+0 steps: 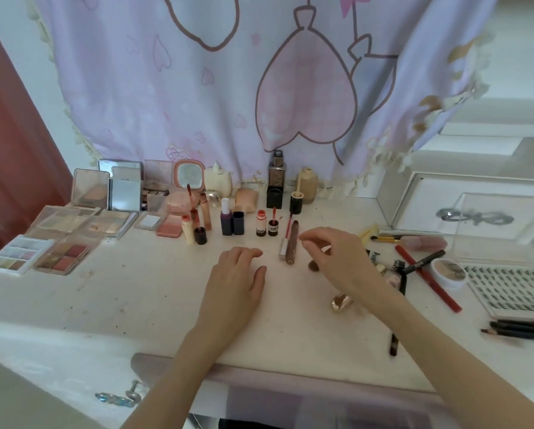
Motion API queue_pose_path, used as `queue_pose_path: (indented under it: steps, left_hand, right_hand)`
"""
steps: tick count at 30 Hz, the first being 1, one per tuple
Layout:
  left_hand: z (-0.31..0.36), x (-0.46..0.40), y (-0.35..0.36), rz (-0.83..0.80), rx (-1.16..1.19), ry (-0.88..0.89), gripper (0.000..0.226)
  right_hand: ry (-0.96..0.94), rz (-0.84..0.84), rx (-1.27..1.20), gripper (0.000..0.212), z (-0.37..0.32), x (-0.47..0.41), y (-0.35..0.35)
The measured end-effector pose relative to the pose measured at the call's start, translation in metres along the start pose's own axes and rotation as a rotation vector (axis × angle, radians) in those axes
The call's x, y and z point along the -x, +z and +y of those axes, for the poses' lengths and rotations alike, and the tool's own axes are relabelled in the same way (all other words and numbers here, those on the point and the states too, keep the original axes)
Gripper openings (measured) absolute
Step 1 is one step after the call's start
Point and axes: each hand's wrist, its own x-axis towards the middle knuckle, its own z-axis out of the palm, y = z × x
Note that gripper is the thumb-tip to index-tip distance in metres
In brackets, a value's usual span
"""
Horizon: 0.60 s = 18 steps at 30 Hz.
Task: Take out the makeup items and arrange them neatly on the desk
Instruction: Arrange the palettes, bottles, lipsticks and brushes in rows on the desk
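Both hands hover over the middle of the desk (129,292). The left hand (234,283) is relaxed, fingers loosely bent and holding nothing, low over the bare desktop; whether it touches the surface cannot be told. The right hand (337,261) is just right of a brown tube (291,243) and a red-and-silver lip wand (286,239), which lie side by side, flat, in front of the row of standing lip tubes (228,221). Its thumb and forefinger are drawn together as if pinching; anything held there is too small to make out. The step in hand appears to be placing the lying tubes in line with that row. To do it well, grip one tube at its middle, set it parallel to its neighbour, and keep the wrist high, because the standing tubes close behind look easy to tip. Palettes (61,233) are laid out at the left and bottles (276,181) stand along the curtain, so the arrangement seems well advanced. Loose pencils (426,277), a small round pot (448,272) and a lash tray (513,292) lie at the right, not yet in order. A clear box (445,187) stands at the far right; only a silver bow shape shows through it, and its contents otherwise cannot be told.
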Motion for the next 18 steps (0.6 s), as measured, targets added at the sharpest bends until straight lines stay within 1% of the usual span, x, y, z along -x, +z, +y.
queue_pose_path:
  steps: [3,5,7,10,14,18]
  left_hand:
    - [0.005,-0.001,0.012,-0.089,-0.159,-0.050,0.052]
    - [0.002,-0.002,0.015,-0.166,-0.245,-0.077,0.058]
    - [0.002,-0.002,0.017,-0.211,-0.300,-0.087,0.058]
    - [0.004,-0.002,0.018,-0.232,-0.339,-0.085,0.059]
    - [0.004,-0.001,0.018,-0.250,-0.380,-0.077,0.059]
    - [0.004,-0.001,0.018,-0.248,-0.386,-0.071,0.058]
  right_hand:
    - [0.081,0.017,0.119,0.018,0.029,0.006,-0.030]
    - [0.133,0.015,0.192,0.019,0.046,0.009,-0.046]
    - [0.189,-0.027,0.319,0.022,0.058,0.010,-0.058]
    - [0.262,-0.106,0.482,0.029,0.066,0.008,-0.068]
    - [0.319,-0.202,0.542,0.030,0.067,0.002,-0.070]
    - [0.357,-0.246,0.525,0.030,0.070,-0.007,-0.069]
